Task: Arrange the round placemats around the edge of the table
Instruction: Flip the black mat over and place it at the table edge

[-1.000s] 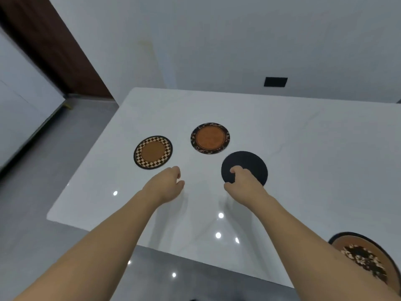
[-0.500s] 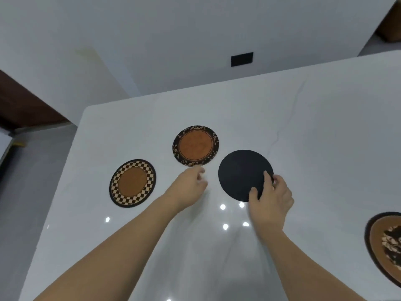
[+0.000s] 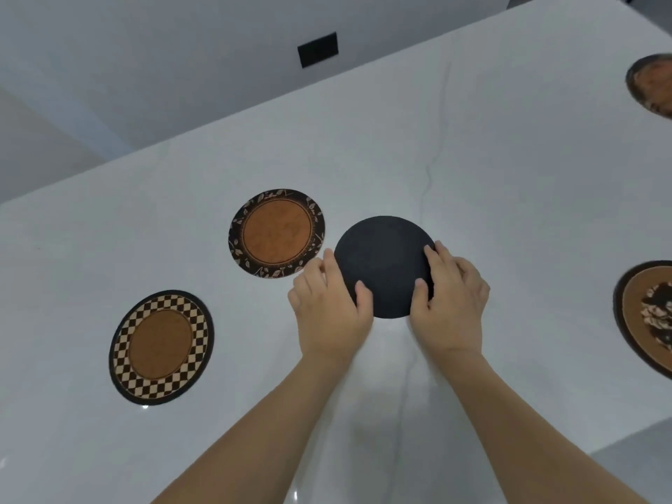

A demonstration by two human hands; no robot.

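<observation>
A plain black round placemat (image 3: 383,261) lies in the middle of the white table (image 3: 509,198). My left hand (image 3: 329,307) grips its near-left rim with the thumb on top. My right hand (image 3: 451,296) grips its near-right rim the same way. To its left lies a brown placemat with a dark leaf-pattern border (image 3: 277,233). Further left and nearer sits a brown placemat with a checkered border (image 3: 162,346). Cut off by the right frame edge is a brown placemat with a dark floral centre (image 3: 643,314), and another placemat (image 3: 651,83) shows at the far right.
The table's far edge runs diagonally along a white wall with a black rectangular socket plate (image 3: 318,49). The table's near-right corner shows at the lower right, with grey floor (image 3: 640,463) beyond it.
My left hand has moved right onto the black placemat's rim. My right hand has shifted its hold on the right rim. The camera has come closer and turned right.
</observation>
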